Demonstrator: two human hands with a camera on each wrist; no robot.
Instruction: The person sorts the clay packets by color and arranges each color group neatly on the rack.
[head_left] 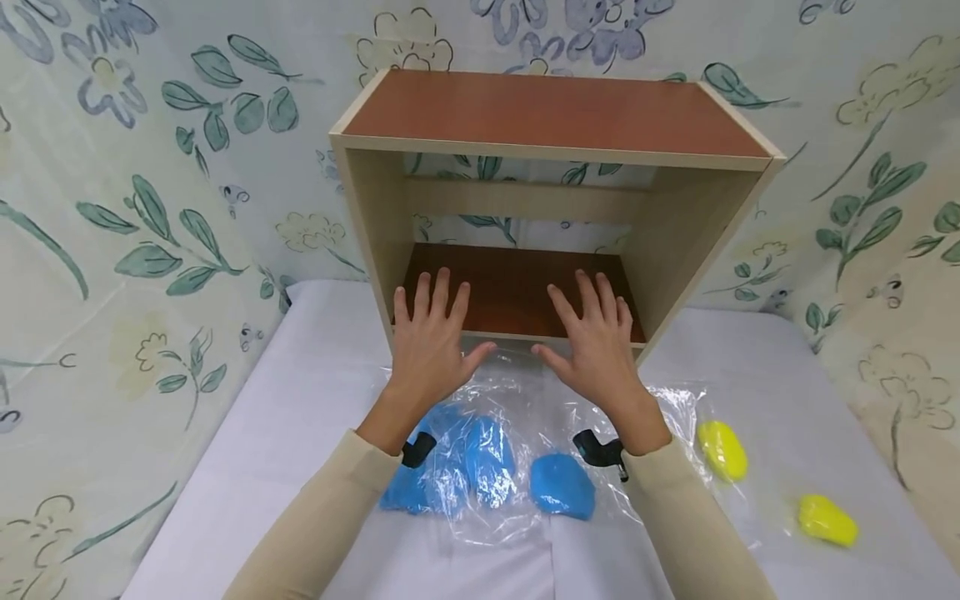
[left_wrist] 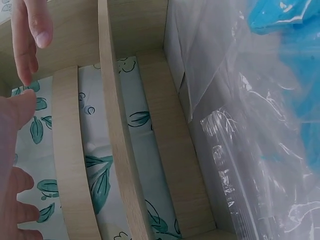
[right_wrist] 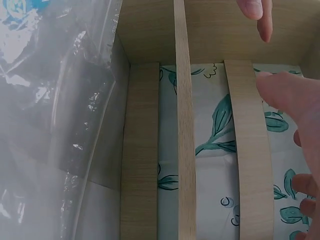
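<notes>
Palm down with fingers spread, my left hand (head_left: pixel 429 346) hovers at the front left of a small wooden shelf unit (head_left: pixel 558 112). My right hand (head_left: pixel 597 350) mirrors it at the front right, fingers also spread and nothing held. In the head view both hands overlap the reddish-brown lower board (head_left: pixel 517 287); whether they touch it I cannot tell. Both wrist views show fingers apart from the unit's pale front board (left_wrist: pixel 117 125). Below the hands lie clear plastic bags (head_left: pixel 517 379) with soft-looking blue lumps (head_left: pixel 487 454), partly hidden by the left forearm.
Another blue lump (head_left: pixel 562 486) lies between the forearms. To the right are two yellow lumps (head_left: pixel 722 450) in clear plastic. A white cloth (head_left: pixel 300 417) covers the table, and a flower-patterned sheet (head_left: pixel 187 250) hangs behind and at the sides.
</notes>
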